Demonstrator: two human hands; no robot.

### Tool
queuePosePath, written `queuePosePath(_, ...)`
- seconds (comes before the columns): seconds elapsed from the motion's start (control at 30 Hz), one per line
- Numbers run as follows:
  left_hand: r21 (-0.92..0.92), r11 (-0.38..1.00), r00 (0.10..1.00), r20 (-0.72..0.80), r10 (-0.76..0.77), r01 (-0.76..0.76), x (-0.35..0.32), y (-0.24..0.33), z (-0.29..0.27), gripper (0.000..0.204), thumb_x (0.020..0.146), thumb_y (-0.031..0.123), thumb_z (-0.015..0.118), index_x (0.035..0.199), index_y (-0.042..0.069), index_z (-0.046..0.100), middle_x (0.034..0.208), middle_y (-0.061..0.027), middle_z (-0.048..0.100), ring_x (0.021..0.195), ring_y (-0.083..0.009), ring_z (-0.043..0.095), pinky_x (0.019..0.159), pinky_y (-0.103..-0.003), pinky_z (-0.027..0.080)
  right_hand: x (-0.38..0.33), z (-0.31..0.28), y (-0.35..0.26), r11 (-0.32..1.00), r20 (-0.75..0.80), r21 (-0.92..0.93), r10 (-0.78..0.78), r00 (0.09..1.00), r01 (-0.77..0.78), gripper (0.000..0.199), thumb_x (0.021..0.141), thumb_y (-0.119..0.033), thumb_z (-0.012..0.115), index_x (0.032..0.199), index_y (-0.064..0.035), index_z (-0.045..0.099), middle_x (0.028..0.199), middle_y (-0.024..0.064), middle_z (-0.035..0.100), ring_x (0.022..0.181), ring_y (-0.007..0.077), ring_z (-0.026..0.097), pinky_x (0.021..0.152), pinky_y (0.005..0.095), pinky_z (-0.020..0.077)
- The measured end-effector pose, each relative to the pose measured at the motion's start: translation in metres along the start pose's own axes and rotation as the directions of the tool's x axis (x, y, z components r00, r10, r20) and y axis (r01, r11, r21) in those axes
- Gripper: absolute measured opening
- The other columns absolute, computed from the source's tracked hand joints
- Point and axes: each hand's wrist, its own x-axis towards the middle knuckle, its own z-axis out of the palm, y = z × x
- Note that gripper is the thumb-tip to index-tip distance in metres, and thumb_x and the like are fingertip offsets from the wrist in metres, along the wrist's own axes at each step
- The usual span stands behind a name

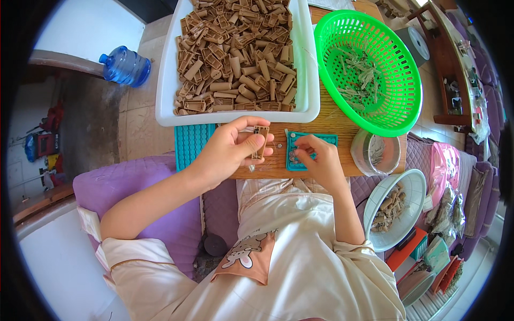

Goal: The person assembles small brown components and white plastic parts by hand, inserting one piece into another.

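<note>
Left hand (233, 147) pinching a brown frame (261, 142) upright above the worktop (332, 125), just below the white tray (166, 80) rim. Right hand (316, 155) curled, fingertips on the small teal mat (326, 140) at the worktop's near edge. Green basket (407, 85) overhanging right; little open room between tray, basket and tub (361, 155).

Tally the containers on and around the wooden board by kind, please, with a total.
White rectangular tray of brown parts: 1
Green basket: 1
Small clear round tub: 1
White round bowl: 1
Blue water jug on the floor: 1
Total: 5
</note>
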Motion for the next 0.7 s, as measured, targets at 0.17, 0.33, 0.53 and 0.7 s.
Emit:
queuePosePath(0.17, -0.031, 0.999, 1.0, 0.004, 0.007, -0.007, 0.006, 0.001, -0.005, 0.031, 0.088, 0.016, 0.049, 0.116, 0.003, 0.044, 0.103, -0.0087, 0.055, 0.088, -0.0142, 0.058, 0.072, -0.026, 0.05, -0.005, 0.018, 0.032, 0.949, -0.249, -0.314, -0.062, 0.967, -0.02, 0.017, 0.073, -0.003, 0.059, 0.089, -0.0012, 0.055, 0.083, 0.012, 0.058, 0.071, 0.028, 0.057, 0.06, 0.0347, 0.0463)
queuePosePath(0.33, 0.007, 1.0, 1.0, 0.008, -0.023, 0.023, 0.006, 0.002, -0.009, 0.031, 0.089, 0.017, 0.046, 0.117, 0.005, 0.043, 0.104, -0.0073, 0.055, 0.087, -0.0143, 0.058, 0.072, -0.025, 0.051, -0.001, 0.026, 0.05, 0.845, -0.157, -0.518, -0.243, 0.957, 0.13, 0.02, 0.072, -0.001, 0.058, 0.092, -0.004, 0.056, 0.08, 0.0119, 0.057, 0.073, 0.0281, 0.054, 0.062, 0.036, 0.0446)
queuePosePath(0.53, 0.012, 1.0, 1.0, 0.015, -0.018, 0.018, 0.008, 0.002, -0.01, 0.03, 0.089, 0.018, 0.046, 0.117, 0.006, 0.043, 0.103, -0.0071, 0.055, 0.087, -0.0141, 0.059, 0.072, -0.025, 0.051, 0.003, 0.024, 0.047, 0.845, -0.109, -0.517, -0.226, 0.968, 0.139, 0.021, 0.072, 0.001, 0.055, 0.093, -0.0032, 0.055, 0.079, 0.0104, 0.055, 0.073, 0.028, 0.053, 0.063, 0.0365, 0.0441)
queuePosePath(0.7, 0.015, 0.999, 0.999, 0.01, -0.038, 0.038, 0.009, 0.002, -0.01, 0.03, 0.089, 0.018, 0.046, 0.117, 0.006, 0.043, 0.103, -0.007, 0.055, 0.087, -0.0141, 0.058, 0.072, -0.025, 0.051, 0.004, 0.019, 0.044, 0.837, -0.059, -0.494, -0.303, 0.951, 0.236, 0.021, 0.071, 0.002, 0.055, 0.091, -0.0026, 0.054, 0.076, 0.0101, 0.054, 0.073, 0.0282, 0.053, 0.063, 0.0371, 0.0438)
